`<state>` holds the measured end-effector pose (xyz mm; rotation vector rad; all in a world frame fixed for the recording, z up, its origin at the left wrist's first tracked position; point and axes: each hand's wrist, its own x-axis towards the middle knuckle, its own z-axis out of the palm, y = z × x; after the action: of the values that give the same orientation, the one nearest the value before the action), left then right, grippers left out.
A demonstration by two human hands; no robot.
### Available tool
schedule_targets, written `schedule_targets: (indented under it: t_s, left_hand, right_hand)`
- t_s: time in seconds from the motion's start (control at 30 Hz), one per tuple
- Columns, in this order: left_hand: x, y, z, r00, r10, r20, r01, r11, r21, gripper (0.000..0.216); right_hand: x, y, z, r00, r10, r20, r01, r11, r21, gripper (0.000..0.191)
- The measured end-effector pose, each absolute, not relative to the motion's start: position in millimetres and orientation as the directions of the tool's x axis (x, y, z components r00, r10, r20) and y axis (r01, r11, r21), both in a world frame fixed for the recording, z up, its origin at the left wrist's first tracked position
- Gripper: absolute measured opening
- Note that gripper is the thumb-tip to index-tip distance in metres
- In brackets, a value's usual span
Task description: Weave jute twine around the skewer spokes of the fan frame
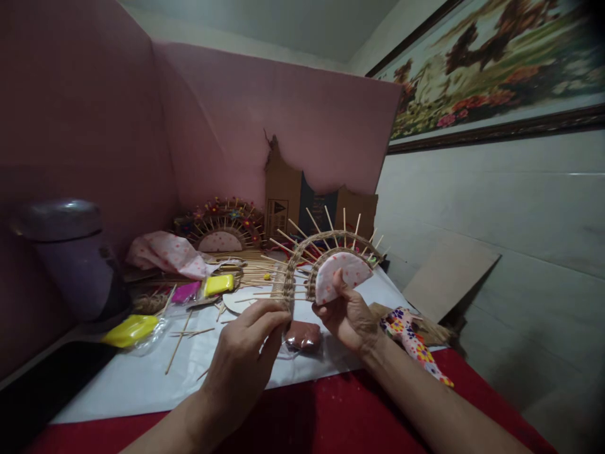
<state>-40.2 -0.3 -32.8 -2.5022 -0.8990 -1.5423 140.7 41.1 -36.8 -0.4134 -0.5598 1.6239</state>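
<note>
Above the table I hold up a half-round craft piece [346, 277], covered in white cloth with small red-orange spots. Thin wooden sticks [328, 219] fan out from its curved edge, and two bands of brown twine [297, 252] are woven through them. My right hand [350, 315] grips the flat lower edge, thumb on the front of the cloth. At the left end of the outer band, my left hand [250, 347] is closed with fingertips pinched on the twine; the fingertips are partly hidden. Below the piece lies a brown clay packet [303, 336].
A similar finished-looking fan [220, 239] with coloured flowers stands at the back. Yellow clay packets [218, 285], a magenta packet [186, 292], loose sticks [178, 343] and spotted cloth [165, 252] lie left. A tumbler [70, 258] stands far left; flowered fabric [416, 343] lies right.
</note>
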Motion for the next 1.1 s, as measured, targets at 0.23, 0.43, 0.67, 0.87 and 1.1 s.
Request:
schedule_targets:
  t_s: [0.23, 0.43, 0.67, 0.87, 1.1]
  left_hand:
    - [-40, 2, -35, 0.356, 0.394, 0.847, 0.526, -0.834, 0.167, 0.014]
    - [-39, 3, -41, 0.389, 0.433, 0.813, 0.499, -0.841, 0.208, 0.016]
    - [-39, 2, -43, 0.415, 0.455, 0.788, 0.486, -0.843, 0.230, 0.017]
    - [-39, 1, -41, 0.420, 0.456, 0.785, 0.500, -0.838, 0.220, 0.015]
    - [-40, 0, -43, 0.368, 0.568, 0.736, 0.504, -0.787, 0.355, 0.013]
  right_hand:
    - [134, 33, -35, -0.144, 0.989, 0.014, -0.814, -0.111, -0.570, 0.022]
    - [131, 31, -40, -0.253, 0.957, 0.138, -0.751, -0.104, -0.652, 0.035]
    - [130, 29, -41, -0.388, 0.895, 0.219, -0.730, -0.153, -0.667, 0.030]
    - [130, 29, -41, -0.387, 0.898, 0.207, -0.702, -0.142, -0.698, 0.025]
    - [134, 31, -40, -0.335, 0.927, 0.170, -0.710, -0.129, -0.692, 0.026]
